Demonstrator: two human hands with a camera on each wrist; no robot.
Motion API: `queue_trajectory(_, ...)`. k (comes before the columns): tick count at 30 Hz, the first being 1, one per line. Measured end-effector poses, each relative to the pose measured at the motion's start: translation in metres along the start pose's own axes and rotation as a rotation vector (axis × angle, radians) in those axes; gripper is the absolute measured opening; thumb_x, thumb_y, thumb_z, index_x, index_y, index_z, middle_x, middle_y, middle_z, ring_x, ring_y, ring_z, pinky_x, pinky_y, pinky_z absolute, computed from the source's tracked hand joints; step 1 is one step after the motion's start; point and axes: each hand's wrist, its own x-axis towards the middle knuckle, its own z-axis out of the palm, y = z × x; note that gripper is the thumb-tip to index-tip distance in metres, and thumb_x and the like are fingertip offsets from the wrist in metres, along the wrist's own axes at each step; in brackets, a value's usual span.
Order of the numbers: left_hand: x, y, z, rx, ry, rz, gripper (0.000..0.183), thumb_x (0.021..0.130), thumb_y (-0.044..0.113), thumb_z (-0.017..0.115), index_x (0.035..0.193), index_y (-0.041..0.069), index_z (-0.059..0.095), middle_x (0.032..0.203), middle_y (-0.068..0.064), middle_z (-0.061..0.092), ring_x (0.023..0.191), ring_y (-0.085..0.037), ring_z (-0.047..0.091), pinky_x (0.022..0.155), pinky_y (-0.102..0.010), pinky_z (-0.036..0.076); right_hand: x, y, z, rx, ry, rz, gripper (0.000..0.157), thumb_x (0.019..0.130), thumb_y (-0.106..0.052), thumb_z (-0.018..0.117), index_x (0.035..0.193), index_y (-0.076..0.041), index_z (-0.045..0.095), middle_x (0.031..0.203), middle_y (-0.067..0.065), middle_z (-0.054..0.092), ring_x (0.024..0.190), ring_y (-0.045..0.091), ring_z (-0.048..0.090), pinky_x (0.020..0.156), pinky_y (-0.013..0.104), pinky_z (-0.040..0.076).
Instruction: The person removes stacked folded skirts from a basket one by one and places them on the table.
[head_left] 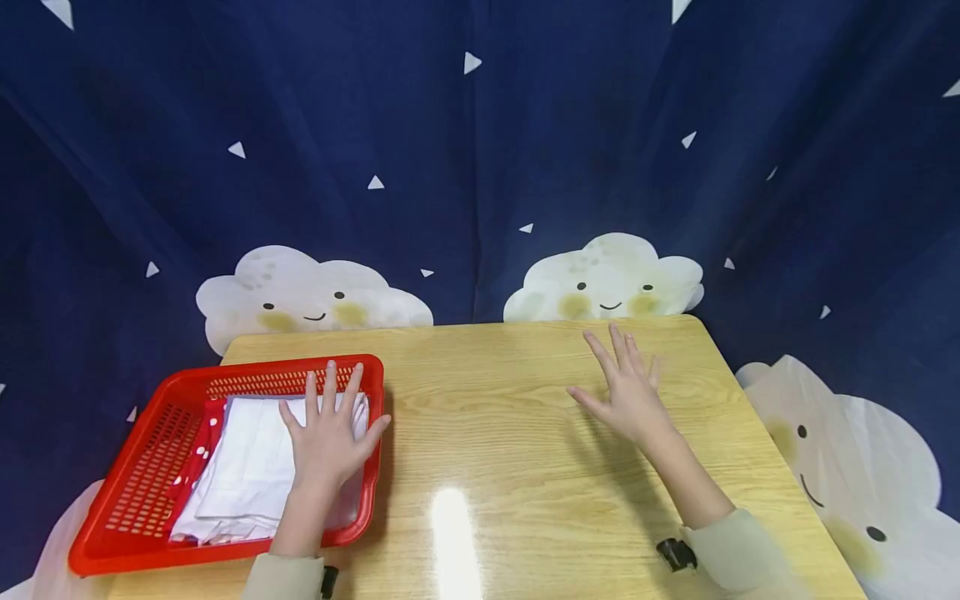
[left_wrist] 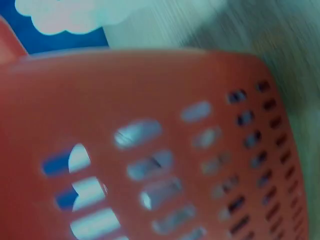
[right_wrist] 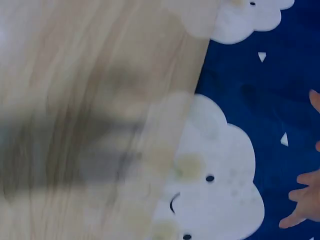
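Observation:
My left hand (head_left: pixel 326 450) is held with fingers spread over the right side of a red plastic basket (head_left: pixel 180 557). Inside lies a folded white cloth (head_left: pixel 247 467), partly hidden by that hand. Beside it, along the basket's left side, shows a red cloth with white dots (head_left: pixel 201 450). The left wrist view is filled by the basket's slotted wall (left_wrist: pixel 125 80), blurred. Over the right part of the table my right hand (head_left: pixel 633 404) hovers with its fingers apart, holding nothing. Some of its fingers (right_wrist: pixel 305 194) show at the edge of the right wrist view.
The wooden table (head_left: pixel 480 417) has a bright light reflection near its front. Behind and around it hangs a dark blue curtain (head_left: pixel 480 150) with white triangles and smiling clouds (head_left: pixel 607 279). The basket stands at the table's left edge.

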Motion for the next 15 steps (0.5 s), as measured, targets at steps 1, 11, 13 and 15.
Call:
queue_trajectory(1,0.000,-0.003,-0.001,-0.012,0.015,-0.007,0.083,0.079,0.057,0.054,0.147,0.026,0.019,0.151,-0.016,0.013,0.136,-0.040,0.007,0.099,-0.068,-0.010,0.000,-0.004,0.004,0.028,0.034,-0.014,0.079,0.080,-0.051,0.061,0.145,-0.027,0.022,0.150,0.018,0.013,0.135,0.042,0.011,0.096,0.073,0.003)
queue_trajectory(11,-0.008,-0.042,-0.016,-0.074,0.171,-0.059,0.078,0.081,0.044,0.056,0.146,0.020,0.020,0.144,-0.019,0.028,0.131,-0.038,0.020,0.104,-0.063,0.002,0.006,-0.053,0.046,0.270,0.237,-0.129,0.074,0.080,-0.031,0.066,0.142,-0.015,0.029,0.139,0.018,0.033,0.125,0.038,0.034,0.098,0.060,0.029)
queue_trajectory(13,-0.011,-0.051,-0.019,-0.076,0.189,-0.069,0.076,0.082,0.042,0.055,0.146,0.018,0.021,0.141,-0.019,0.030,0.129,-0.039,0.023,0.105,-0.062,0.004,0.007,-0.065,0.054,0.319,0.245,-0.155,0.074,0.080,-0.029,0.066,0.142,-0.013,0.028,0.138,0.017,0.034,0.126,0.035,0.035,0.100,0.055,0.031)
queue_trajectory(15,-0.014,-0.061,-0.022,-0.079,0.205,-0.079,0.075,0.082,0.042,0.054,0.145,0.017,0.023,0.140,-0.019,0.031,0.127,-0.040,0.025,0.104,-0.060,0.008,0.008,-0.077,0.061,0.367,0.246,-0.183,0.074,0.080,-0.027,0.067,0.141,-0.009,0.029,0.138,0.017,0.034,0.127,0.033,0.035,0.102,0.051,0.032)
